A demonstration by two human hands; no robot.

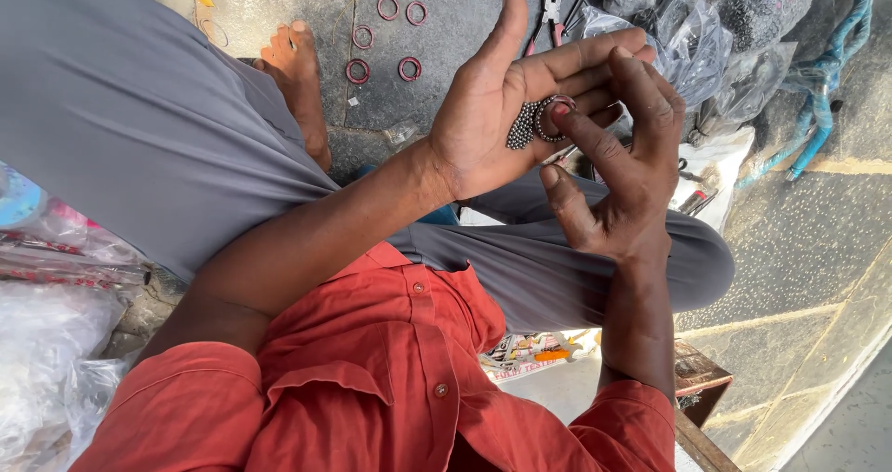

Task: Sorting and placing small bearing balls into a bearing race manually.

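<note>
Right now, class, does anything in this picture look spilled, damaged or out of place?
Nothing stands out. The small steel balls lie heaped in the open left hand, the right hand presses a ring there, and five red rings lie flat on the stone floor.

L hand (492, 110) is open, palm up, fingers straight and together, thumb out. R hand (623, 170) is just beside it, fingers bent, index tip pressing on L palm. Both forearms bare.
</note>
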